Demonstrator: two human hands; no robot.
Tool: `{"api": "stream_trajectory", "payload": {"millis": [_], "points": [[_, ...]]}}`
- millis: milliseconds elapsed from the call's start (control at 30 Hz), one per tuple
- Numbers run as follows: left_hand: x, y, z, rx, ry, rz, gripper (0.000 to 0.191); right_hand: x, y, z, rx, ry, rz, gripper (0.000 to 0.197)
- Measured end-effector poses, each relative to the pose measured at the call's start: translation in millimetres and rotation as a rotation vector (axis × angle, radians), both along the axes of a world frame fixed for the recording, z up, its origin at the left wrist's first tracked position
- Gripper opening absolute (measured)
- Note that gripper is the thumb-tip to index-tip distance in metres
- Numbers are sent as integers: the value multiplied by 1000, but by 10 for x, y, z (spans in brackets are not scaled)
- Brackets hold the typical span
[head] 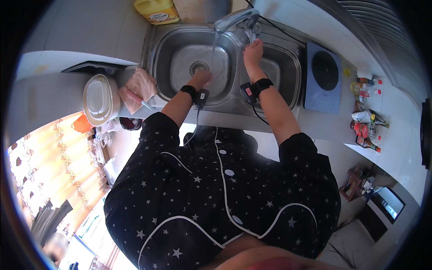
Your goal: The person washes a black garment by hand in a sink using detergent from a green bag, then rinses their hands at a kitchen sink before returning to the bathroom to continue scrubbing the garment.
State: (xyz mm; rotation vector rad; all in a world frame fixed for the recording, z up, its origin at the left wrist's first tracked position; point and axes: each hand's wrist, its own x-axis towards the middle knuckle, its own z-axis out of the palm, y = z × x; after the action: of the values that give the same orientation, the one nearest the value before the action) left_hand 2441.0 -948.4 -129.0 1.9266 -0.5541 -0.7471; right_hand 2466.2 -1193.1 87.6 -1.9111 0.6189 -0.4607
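Note:
My right hand (pixel 253 54) is on the lever handle (pixel 250 35) of a chrome faucet (pixel 236 19), its fingers closed around the lower end. Water (pixel 214 47) runs from the spout into the left basin (pixel 182 44) of a stainless steel double sink. Inside that basin, my left hand (pixel 203 78) hangs beside the round drain (pixel 199 67), a little to the near side of the stream. Its fingers are blurred, and I see no object in it. The right basin (pixel 283 67) lies partly under my right forearm.
Left of the sink lie a pinkish cloth (pixel 143 82) and a peeler or knife with a pink handle (pixel 134 96), beside nested white basins (pixel 101 101). An induction cooktop (pixel 323 98) sits at the right, with several bottles (pixel 368 89) beyond. A yellow jug (pixel 158 11) stands behind.

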Motion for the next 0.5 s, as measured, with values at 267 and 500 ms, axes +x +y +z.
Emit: {"api": "stream_trajectory", "payload": {"millis": [267, 500], "points": [[-237, -17, 169, 18, 108, 36, 16, -147, 0, -146, 27, 128, -29, 31], [-371, 71, 145, 88, 95, 179, 17, -134, 53, -82, 48, 101, 31, 30]]}}
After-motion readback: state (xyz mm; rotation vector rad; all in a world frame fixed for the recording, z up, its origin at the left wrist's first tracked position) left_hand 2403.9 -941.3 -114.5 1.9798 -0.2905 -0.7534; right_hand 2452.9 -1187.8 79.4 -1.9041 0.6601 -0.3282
